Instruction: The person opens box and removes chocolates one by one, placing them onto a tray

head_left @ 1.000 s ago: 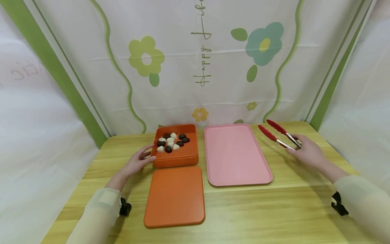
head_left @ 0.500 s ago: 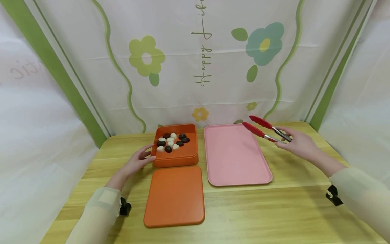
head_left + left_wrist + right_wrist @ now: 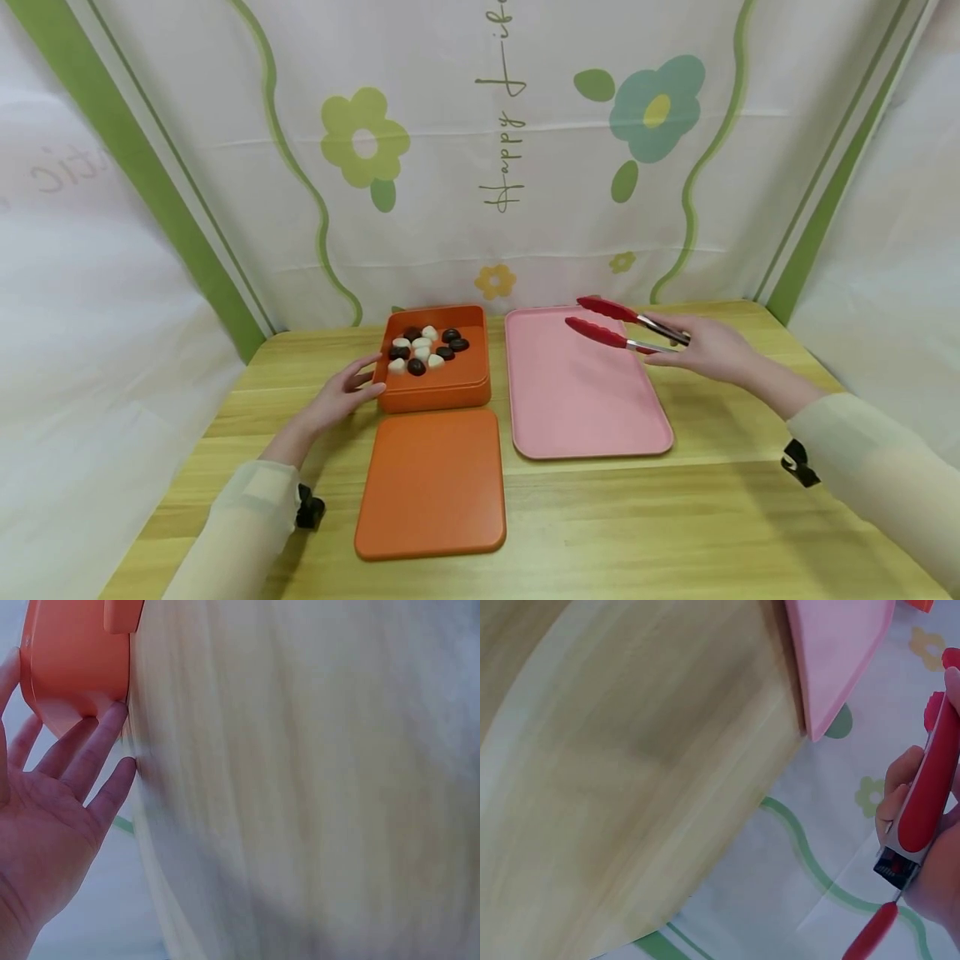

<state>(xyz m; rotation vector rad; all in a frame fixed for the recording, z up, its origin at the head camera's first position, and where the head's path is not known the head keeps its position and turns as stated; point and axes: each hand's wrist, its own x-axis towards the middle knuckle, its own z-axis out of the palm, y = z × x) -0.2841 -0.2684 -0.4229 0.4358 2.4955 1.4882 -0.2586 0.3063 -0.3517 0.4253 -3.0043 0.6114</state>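
Observation:
My left hand (image 3: pixel 339 398) touches the left wall of an orange box (image 3: pixel 435 398), its fingers spread and fairly straight in the left wrist view. Inside the box lie several dark brown and white pieces (image 3: pixel 422 353) that look like chocolates or pebbles. My right hand (image 3: pixel 712 348) grips a pair of red-tipped tongs (image 3: pixel 611 333) above the pink tray (image 3: pixel 577 408). The tongs' tips are parted and point left toward the box, with nothing between them. In the right wrist view, fingers curl round the red handle (image 3: pixel 926 791).
An orange lid (image 3: pixel 431 483) lies flat in front of the box. The pink tray is right of the box on the wooden table (image 3: pixel 637 525). A white floral curtain (image 3: pixel 450 167) hangs behind the table's back edge, with more white cloth at both sides.
My right hand has carried the tongs leftward, from beside the tray to over it. The left hand stays at the box, and the pieces inside look unmoved.

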